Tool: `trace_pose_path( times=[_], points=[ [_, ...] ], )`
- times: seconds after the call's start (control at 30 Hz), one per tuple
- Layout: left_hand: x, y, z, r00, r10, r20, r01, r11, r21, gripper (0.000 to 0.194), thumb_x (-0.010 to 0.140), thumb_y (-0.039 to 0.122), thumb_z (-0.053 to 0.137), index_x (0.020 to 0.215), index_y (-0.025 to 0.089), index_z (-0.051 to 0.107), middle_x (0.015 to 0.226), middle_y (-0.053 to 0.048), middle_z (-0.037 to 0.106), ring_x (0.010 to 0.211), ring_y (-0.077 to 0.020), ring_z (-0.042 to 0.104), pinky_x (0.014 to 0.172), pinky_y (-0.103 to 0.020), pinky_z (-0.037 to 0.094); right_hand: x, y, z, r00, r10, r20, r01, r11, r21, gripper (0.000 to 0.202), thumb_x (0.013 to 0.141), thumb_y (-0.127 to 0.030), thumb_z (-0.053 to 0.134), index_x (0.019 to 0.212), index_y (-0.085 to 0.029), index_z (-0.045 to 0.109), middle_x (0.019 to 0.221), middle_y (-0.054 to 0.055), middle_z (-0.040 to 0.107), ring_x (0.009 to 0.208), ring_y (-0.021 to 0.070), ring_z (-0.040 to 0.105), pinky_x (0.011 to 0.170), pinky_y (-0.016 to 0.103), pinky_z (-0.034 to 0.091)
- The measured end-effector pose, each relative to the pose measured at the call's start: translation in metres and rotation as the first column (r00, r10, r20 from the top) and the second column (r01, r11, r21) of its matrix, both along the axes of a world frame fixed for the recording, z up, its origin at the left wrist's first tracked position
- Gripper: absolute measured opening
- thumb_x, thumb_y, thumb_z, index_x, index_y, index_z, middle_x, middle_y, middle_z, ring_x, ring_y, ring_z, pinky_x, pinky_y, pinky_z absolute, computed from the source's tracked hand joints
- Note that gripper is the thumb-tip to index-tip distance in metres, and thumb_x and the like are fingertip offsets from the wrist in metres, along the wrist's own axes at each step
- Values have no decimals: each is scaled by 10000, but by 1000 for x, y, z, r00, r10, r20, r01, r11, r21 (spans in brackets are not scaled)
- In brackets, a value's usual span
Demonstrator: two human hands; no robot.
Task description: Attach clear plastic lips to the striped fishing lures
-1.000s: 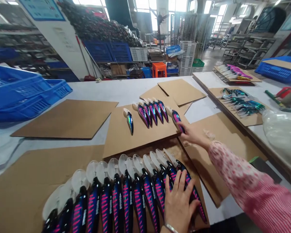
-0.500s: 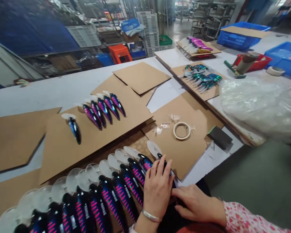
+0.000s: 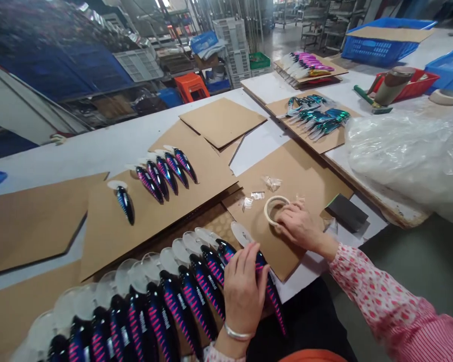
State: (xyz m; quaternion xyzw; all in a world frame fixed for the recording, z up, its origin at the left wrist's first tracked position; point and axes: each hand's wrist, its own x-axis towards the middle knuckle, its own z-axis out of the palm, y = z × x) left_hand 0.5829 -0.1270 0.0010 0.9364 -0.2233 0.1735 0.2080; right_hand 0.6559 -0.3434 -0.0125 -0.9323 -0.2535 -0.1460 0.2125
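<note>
A row of dark blue-black fishing lures (image 3: 169,296) with pink stripes and clear bills lies along the front, bills pointing away from me. My left hand (image 3: 243,289) rests over the right end of this row, its fingers and thumb about the last fishing lure (image 3: 274,296), whose tail sticks out past the cardboard. Further right, my right hand (image 3: 300,226) grips a roll of cream tape (image 3: 271,208), one edge of which is tipped up. Small scraps of clear plastic (image 3: 257,195) lie beside the roll.
Several smaller lures (image 3: 166,173) lie on a cardboard sheet (image 3: 207,186) beyond the row. A black block (image 3: 346,212) sits at the right edge. On the side table are green-blue lures (image 3: 320,118), a clear plastic bag (image 3: 407,151), a tape dispenser (image 3: 388,90) and blue crates (image 3: 381,50).
My right hand has left the last lure, moved away and to the right, and taken hold of the tape roll, tipping it. My left hand stays at the lure.
</note>
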Motion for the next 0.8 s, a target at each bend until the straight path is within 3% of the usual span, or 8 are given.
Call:
trace_pose_path(
  times=[0.13, 0.27, 0.43, 0.67, 0.8],
  points=[
    [14, 5, 8, 999, 10, -31, -17, 974, -227, 461, 902, 198, 614, 1337, 154, 469, 1224, -121, 670, 1122, -225, 637, 980, -357, 495, -37, 20, 3, 981, 186, -51, -165, 945, 283, 149, 970, -266, 475, 882, -176, 554, 776, 33, 635, 731, 173, 569, 892, 369, 393],
    [15, 5, 12, 995, -81, -60, 61, 958, -281, 362, 894, 140, 622, 1239, 215, 540, 1063, -39, 730, 972, -163, 694, 894, -271, 519, -57, 30, 3, 974, 206, -93, -158, 914, 373, 171, 981, -282, 467, 858, -183, 532, 743, 30, 613, 673, 171, 528, 698, 309, 392],
    [10, 8, 16, 991, -85, -100, 51, 952, -301, 280, 887, 127, 622, 1142, 228, 571, 887, 3, 714, 824, -154, 675, 789, -282, 503, -61, 29, 3, 971, 208, -118, -154, 923, 354, 173, 991, -296, 463, 882, -181, 533, 772, 32, 618, 692, 173, 535, 685, 306, 370],
    [6, 12, 25, 963, -45, -267, -24, 968, -250, 55, 893, 183, 600, 935, 215, 583, 832, 0, 676, 771, -184, 614, 732, -324, 457, -57, 23, 12, 985, 163, -58, -146, 961, 236, 137, 999, -229, 434, 995, -172, 558, 833, 44, 643, 758, 182, 575, 710, 313, 357],
    [3, 11, 27, 954, -38, -297, -44, 963, -265, 28, 909, 208, 584, 884, 217, 573, 820, 4, 665, 748, -180, 609, 717, -316, 452, -54, 21, 15, 984, 171, -54, -157, 968, 196, 189, 999, -189, 394, 995, -192, 583, 838, 43, 636, 768, 185, 556, 699, 305, 357]
  ],
)
